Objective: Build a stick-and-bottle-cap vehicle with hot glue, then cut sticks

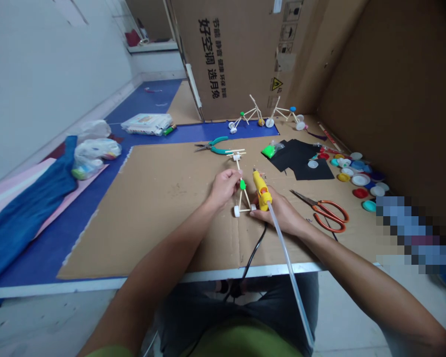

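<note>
My left hand (223, 187) pinches a small stick model (241, 191) made of thin wooden sticks, with a green piece in its middle and white caps at its base. It rests on the cardboard sheet (152, 208). My right hand (280, 213) grips a yellow hot glue gun (261, 191), nozzle pointing away from me, just right of the model. A long clear glue stick (288, 267) trails from its back toward me, and a black cord (254, 253) hangs off the table edge.
Orange-handled scissors (329, 213) lie right of my right hand. Teal pliers (213, 145), black paper sheets (301, 158) and several coloured bottle caps (357, 173) lie further out. Two finished stick models (267, 116) stand by a large cardboard box (245, 54). Plastic bags (94, 151) lie left.
</note>
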A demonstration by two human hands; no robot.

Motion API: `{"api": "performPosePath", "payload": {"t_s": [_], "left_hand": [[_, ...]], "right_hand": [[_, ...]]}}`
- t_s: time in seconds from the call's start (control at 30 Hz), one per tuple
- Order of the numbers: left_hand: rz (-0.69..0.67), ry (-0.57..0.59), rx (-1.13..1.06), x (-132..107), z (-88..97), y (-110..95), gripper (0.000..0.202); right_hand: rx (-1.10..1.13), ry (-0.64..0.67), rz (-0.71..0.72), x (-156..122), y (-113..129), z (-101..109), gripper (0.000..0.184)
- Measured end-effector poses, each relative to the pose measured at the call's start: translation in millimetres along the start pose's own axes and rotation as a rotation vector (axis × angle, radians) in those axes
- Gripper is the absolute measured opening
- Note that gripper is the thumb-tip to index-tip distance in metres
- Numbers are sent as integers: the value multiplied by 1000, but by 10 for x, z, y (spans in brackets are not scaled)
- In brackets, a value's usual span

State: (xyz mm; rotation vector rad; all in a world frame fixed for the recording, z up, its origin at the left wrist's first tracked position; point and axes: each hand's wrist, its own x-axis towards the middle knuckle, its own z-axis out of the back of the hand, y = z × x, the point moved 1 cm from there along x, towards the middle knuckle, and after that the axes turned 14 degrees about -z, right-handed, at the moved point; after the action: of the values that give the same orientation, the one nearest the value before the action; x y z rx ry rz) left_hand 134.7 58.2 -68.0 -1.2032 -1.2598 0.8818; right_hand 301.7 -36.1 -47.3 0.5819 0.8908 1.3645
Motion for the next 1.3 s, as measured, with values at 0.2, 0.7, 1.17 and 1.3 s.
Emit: {"api": "performPosePath", "payload": {"t_s": [0.2, 0.7, 1.17, 1.3], "left_hand": [[-5, -5, 5, -4, -2, 8, 29], [27, -8, -19, -2, -7, 1, 29], [9, 4, -34, -2, 6, 24, 28], [12, -1, -31, -1, 15, 42, 28]], "right_hand": [[9, 8, -2, -4, 15, 9, 32], [66, -6, 49, -34, -44, 94, 34], [157, -174, 22, -665, -238, -148, 27], [-12, -119, 186, -787, -221, -199, 13]]}}
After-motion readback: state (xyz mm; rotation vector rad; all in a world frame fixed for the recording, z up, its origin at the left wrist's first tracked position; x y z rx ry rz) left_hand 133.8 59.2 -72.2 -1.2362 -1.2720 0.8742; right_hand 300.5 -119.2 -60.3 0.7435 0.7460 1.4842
